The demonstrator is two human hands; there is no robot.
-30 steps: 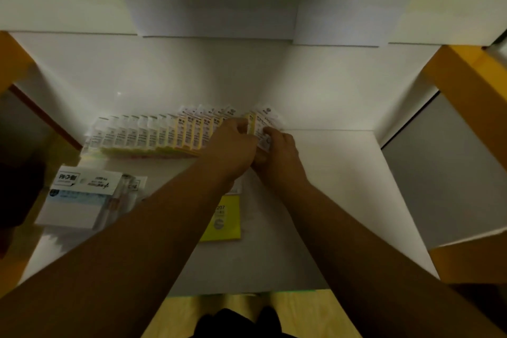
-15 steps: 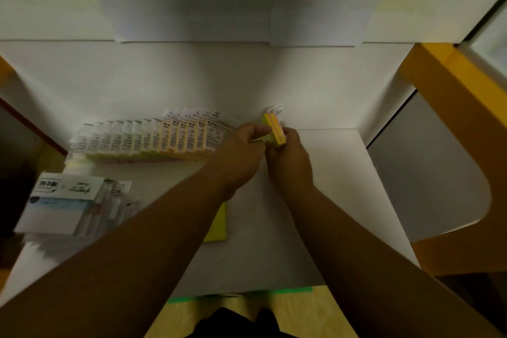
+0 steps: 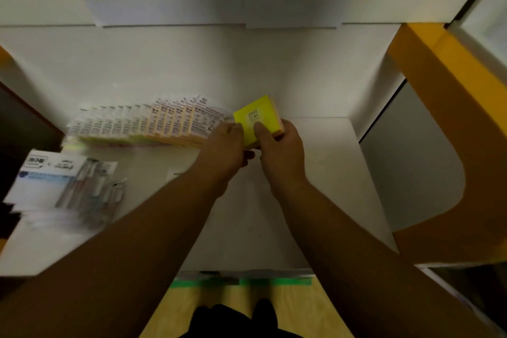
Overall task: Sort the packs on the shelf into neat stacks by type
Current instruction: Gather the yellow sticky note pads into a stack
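A small stack of yellow sticky-note packs, its top face printed "2201", is lifted over the back of the white shelf. My right hand grips its right side with the thumb on top. My left hand pinches its left edge. A leaning row of similar packs, white labels facing me, runs along the back wall to the left of my hands; its right end touches my left hand.
Clear-wrapped pen packs and a white and blue box-like pack lie at the shelf's left front. A yellow frame bounds the right side. Green tape marks the floor below the shelf's front edge.
Both hands have pulled several packs off the right end of the row and turned them, so the yellow face now points up. The camera has shifted right.
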